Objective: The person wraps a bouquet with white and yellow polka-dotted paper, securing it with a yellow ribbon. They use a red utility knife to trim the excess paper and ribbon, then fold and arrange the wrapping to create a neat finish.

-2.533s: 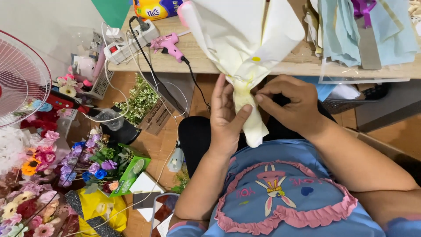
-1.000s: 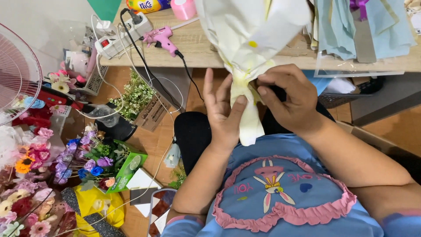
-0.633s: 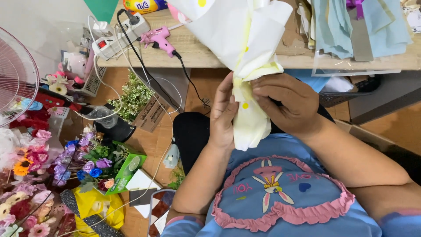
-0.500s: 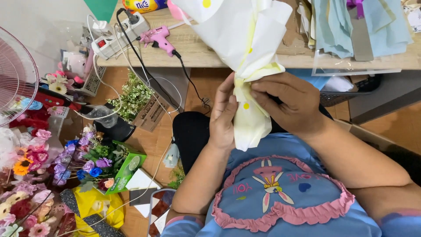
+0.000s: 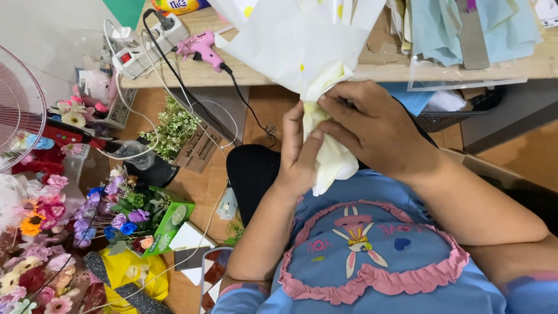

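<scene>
A bouquet wrap of pale yellow and white paper (image 5: 302,40) fans out wide at the top and narrows to a gathered neck in front of my chest. My left hand (image 5: 297,152) grips that neck from the left, thumb pressed on the paper. My right hand (image 5: 375,128) closes over it from the right, fingers pinching the gathered part just above the left thumb. The lower tail of the wrap (image 5: 334,166) hangs below both hands over my blue shirt.
A wooden table (image 5: 407,70) ahead holds a pink glue gun (image 5: 200,46), a white power strip (image 5: 148,46) and blue paper sheets (image 5: 465,26). Artificial flowers (image 5: 40,232), a green sprig bunch (image 5: 171,128), a green box (image 5: 165,227) and a fan (image 5: 14,110) crowd the floor at left.
My left hand, which was open flat against the wrap, has closed around its neck. The wrap has been lifted and turned slightly; my right hand has stayed clamped on it.
</scene>
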